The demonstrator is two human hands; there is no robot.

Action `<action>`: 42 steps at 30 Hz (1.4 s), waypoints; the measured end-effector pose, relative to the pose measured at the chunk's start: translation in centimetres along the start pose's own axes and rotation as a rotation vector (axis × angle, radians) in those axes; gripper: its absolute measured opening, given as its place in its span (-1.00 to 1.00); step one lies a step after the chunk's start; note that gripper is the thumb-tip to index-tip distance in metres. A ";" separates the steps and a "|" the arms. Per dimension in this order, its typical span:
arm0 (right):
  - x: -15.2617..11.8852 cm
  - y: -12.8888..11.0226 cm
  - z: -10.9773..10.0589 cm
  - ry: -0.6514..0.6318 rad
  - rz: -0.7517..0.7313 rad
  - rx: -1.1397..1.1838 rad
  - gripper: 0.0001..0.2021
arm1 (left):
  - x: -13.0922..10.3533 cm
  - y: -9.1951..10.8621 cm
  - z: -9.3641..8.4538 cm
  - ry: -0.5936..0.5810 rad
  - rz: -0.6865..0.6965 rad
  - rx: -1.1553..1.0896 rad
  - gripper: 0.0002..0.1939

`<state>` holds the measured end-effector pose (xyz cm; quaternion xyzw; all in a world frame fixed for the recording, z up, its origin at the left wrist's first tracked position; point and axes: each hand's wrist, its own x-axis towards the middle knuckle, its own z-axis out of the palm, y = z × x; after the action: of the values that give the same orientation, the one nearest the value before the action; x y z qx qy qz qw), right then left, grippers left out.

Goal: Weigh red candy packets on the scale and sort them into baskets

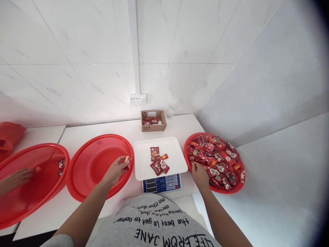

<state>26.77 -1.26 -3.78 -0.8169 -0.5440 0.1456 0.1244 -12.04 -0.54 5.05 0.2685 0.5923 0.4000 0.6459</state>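
Observation:
My left hand (114,171) is over the right rim of a red mesh basket (102,147), its fingers closed on a small red packet (126,160). My right hand (200,174) is at the left rim of another red basket (240,187), heaped with red and dark packets (218,159). Its fingers are bent down; what they hold, if anything, is hidden. Between the hands, several packets (159,166) lie on the white tray (177,147) of a scale, whose blue keypad (171,182) shows below.
A cardboard box (154,127) with packets stands behind the scale, beside a clear plastic item (170,112). At far left, another person's hand (19,179) is over a third red basket (58,187). A red bag (9,135) lies behind it.

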 end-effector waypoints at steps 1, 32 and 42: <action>0.0 0.0 0.0 0.000 0.000 0.005 -0.59 | -0.3 0.0 -0.2 0.008 -0.020 -0.067 -0.75; 0.2 0.2 0.2 0.009 -0.008 -0.002 -0.59 | 1.2 -1.0 -2.2 0.383 0.331 0.829 -0.66; 0.1 0.0 0.1 -0.010 0.004 0.039 -0.58 | 7.6 -3.2 8.6 -0.438 0.768 1.593 -0.36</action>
<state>26.80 -1.14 -3.90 -0.8146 -0.5402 0.1604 0.1377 -3.16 5.14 -0.43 0.8840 0.4272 0.0002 0.1897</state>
